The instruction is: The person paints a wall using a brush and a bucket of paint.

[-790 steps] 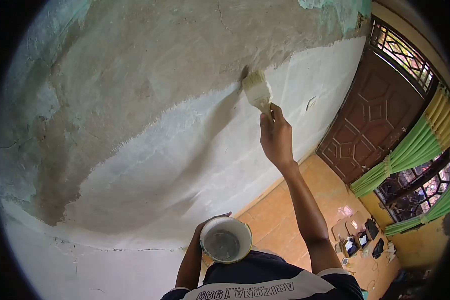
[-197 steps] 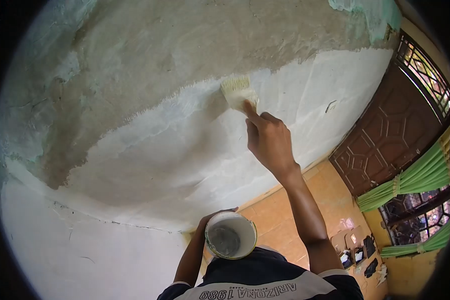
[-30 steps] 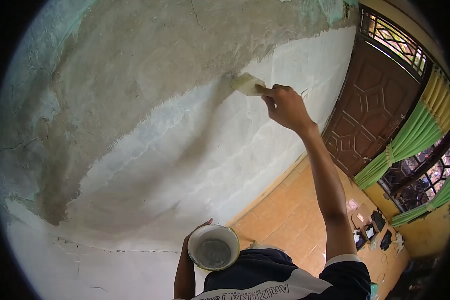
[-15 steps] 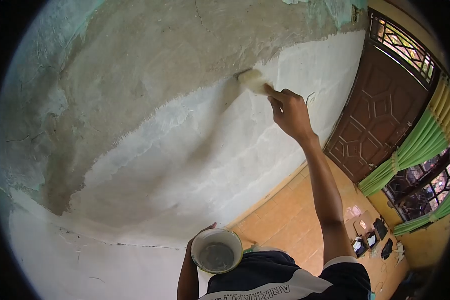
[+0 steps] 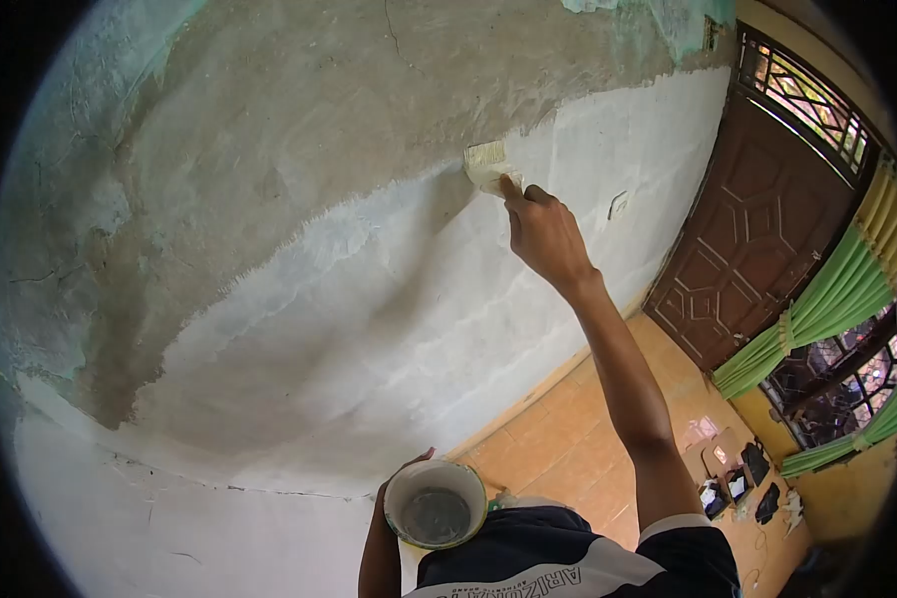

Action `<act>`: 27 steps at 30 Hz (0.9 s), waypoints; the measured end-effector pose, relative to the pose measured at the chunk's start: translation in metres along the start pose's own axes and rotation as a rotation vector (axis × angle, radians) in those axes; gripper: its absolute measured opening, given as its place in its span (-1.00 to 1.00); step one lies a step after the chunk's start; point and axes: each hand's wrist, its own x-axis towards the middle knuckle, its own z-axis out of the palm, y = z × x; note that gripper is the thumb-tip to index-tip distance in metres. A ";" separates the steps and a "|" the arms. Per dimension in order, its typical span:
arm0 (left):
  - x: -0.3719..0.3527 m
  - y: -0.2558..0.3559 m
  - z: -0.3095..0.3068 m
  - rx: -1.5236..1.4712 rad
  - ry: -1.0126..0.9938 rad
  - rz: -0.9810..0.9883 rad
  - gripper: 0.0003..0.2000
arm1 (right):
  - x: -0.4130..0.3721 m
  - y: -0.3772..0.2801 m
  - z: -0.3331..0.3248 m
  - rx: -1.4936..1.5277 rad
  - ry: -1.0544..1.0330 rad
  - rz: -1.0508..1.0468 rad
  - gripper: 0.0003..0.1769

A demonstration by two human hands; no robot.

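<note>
My right hand [image 5: 542, 235] is raised and closed around the handle of a wide paintbrush [image 5: 487, 165]. The pale bristles press against the wall [image 5: 299, 159] right at the edge where wet white coating meets bare grey plaster. My left hand [image 5: 397, 480] is low, close to my body, gripping a small white pail [image 5: 435, 503] from the far side; only a thumb and fingertips show over its rim. Grey liquid lies in the bottom of the pail.
A dark brown panelled door [image 5: 746, 239] with a patterned glass transom stands at the right. Green curtains [image 5: 817, 309] hang by a window. Orange floor tiles [image 5: 568, 439] run below, with small dark items [image 5: 743, 478] scattered near the yellow wall. A switch plate [image 5: 619, 205] sits on the coated wall.
My right hand has dropped and shifted left with the brush, turning the bristles upward along the coating's edge. The pail stays held in the same place.
</note>
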 end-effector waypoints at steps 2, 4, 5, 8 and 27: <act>0.017 0.002 -0.003 0.049 -0.010 -0.017 -0.48 | 0.002 0.014 -0.012 0.160 -0.030 -0.050 -0.65; -0.003 0.003 0.020 0.088 0.060 0.077 -0.50 | 0.000 0.025 -0.033 0.253 -0.076 0.003 -0.52; -0.009 0.006 0.028 0.120 0.122 0.174 -0.52 | -0.002 0.023 -0.043 0.294 -0.092 0.096 -0.49; 0.033 0.020 0.003 0.193 -0.047 -0.027 -0.46 | -0.024 0.027 -0.026 0.345 0.163 0.087 -0.41; 0.025 0.049 -0.008 0.208 -0.048 -0.003 -0.59 | 0.002 -0.035 -0.005 0.743 -0.023 0.545 -0.68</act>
